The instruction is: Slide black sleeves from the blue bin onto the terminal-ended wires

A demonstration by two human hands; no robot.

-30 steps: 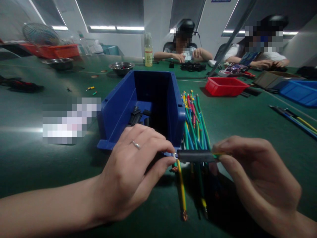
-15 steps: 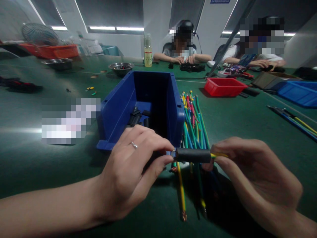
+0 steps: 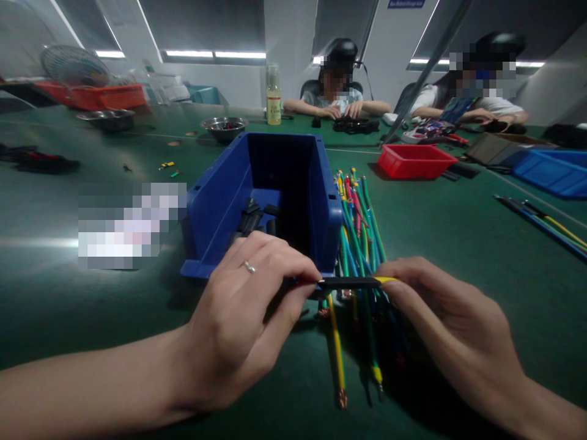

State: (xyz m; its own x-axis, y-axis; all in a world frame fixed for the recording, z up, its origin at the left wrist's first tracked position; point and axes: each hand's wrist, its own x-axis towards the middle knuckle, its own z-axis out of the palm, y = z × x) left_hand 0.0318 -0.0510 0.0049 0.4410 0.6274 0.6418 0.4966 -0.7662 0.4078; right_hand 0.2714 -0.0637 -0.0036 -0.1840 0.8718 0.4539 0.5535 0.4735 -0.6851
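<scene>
My left hand (image 3: 243, 311) pinches the left end of a black sleeve (image 3: 346, 283) that sits on a yellow-green wire. My right hand (image 3: 440, 318) grips the same wire at its right end, where a bit of yellow shows (image 3: 384, 280). The piece is held level just above a bundle of green, yellow, blue and red wires (image 3: 358, 238) lying on the green table. A blue plastic bin (image 3: 275, 195) with black sleeves inside (image 3: 254, 217) stands right behind my left hand.
A red tray (image 3: 415, 160) and a blue tray (image 3: 550, 171) sit to the far right, with loose wires (image 3: 541, 217) near them. Metal bowls (image 3: 224, 126), a bottle (image 3: 274, 96) and an orange basket (image 3: 98, 95) stand at the back. Two other people work across the table.
The black sleeve now looks thinner and flatter, seen edge-on. My right hand has slid left along the wire, closer to the sleeve. My left hand has stayed in place.
</scene>
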